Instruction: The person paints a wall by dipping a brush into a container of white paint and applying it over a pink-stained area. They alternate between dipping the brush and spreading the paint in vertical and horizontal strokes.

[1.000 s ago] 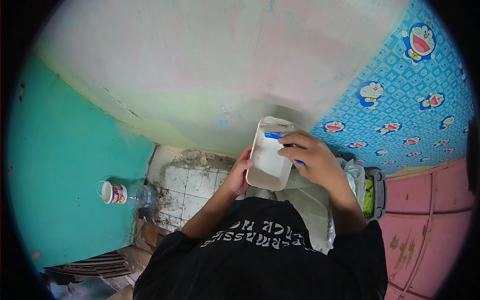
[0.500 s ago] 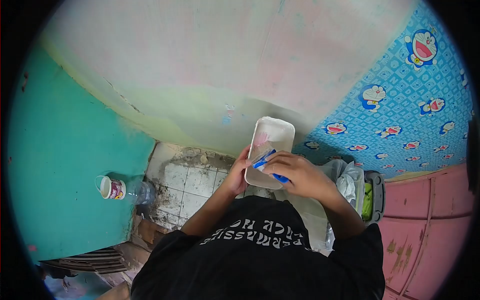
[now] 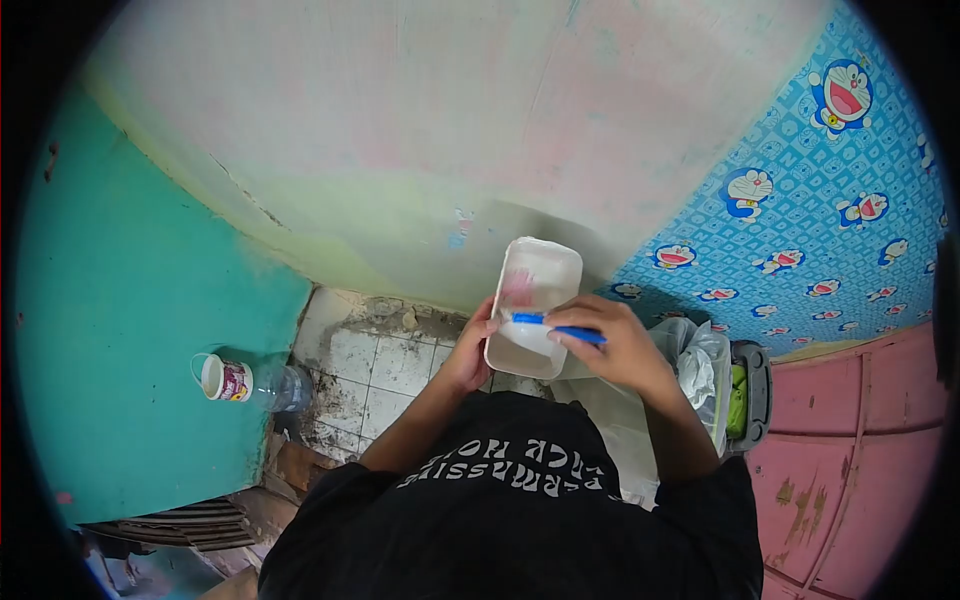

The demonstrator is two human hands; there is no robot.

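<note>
Holding white tray (image 3: 555, 265) before pale wall (image 3: 420, 120) in left hand (image 3: 469, 352); grasping blue-handled brush (image 3: 582, 335) in right hand (image 3: 615, 345), over tray's inside. Apparently working brush in tray; calling next for steady tray.

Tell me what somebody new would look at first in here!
Probably the bright blue wallpaper with its big cartoon figures, on the right side of the picture. Next might come the white tray in the middle, held by the left hand, with the right hand holding a blue tool over it. The turquoise wall on the left stands out too.
</note>
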